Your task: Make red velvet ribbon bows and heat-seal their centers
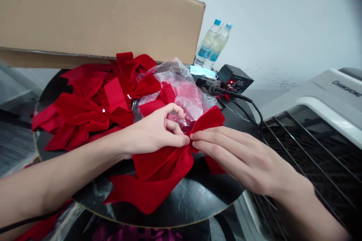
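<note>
A red velvet bow [161, 167] lies under my hands at the middle of the round black tabletop [181, 203]. My left hand [152, 130] and my right hand [240, 158] pinch its gathered centre from opposite sides, their fingertips meeting. The centre itself is hidden by my fingers. Behind my left hand, several finished-looking red velvet bows [85, 113] lie heaped, some with a small metal glint at the centre. A clear plastic bag [181, 94] with red inside lies crumpled just beyond my hands.
A large cardboard box [93, 15] overhangs the table's far side. Beyond the bag stand two water bottles [212, 43], a blue face mask [202, 70] and a small black soldering station [234, 78] with its cable. A white appliance with a black grille [311, 139] sits to the right.
</note>
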Demonstrator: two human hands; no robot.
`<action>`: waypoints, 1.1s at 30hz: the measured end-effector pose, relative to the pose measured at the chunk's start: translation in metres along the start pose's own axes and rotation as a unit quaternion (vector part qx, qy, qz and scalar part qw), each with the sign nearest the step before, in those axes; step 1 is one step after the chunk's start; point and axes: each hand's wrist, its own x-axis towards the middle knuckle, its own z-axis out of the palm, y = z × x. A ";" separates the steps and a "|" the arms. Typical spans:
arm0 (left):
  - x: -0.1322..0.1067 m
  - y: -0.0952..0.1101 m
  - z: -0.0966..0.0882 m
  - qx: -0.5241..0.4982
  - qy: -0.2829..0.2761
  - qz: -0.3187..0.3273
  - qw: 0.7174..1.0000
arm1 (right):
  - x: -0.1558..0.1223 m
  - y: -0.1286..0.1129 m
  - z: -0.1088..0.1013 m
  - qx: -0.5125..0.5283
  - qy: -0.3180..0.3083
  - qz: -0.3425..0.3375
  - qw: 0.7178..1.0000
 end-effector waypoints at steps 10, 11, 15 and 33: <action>-0.003 -0.001 -0.001 0.077 -0.020 -0.016 0.997 | 0.003 0.004 0.016 0.091 -0.026 0.080 0.992; -0.003 -0.001 -0.001 0.077 -0.020 -0.014 0.997 | 0.003 0.006 0.018 0.107 -0.028 0.085 0.990; -0.004 -0.003 0.000 0.078 -0.029 -0.002 0.996 | 0.005 0.011 0.021 0.177 -0.052 0.135 0.973; -0.011 0.001 0.004 0.151 -0.016 0.037 0.988 | 0.010 0.012 0.006 0.329 -0.068 0.341 0.878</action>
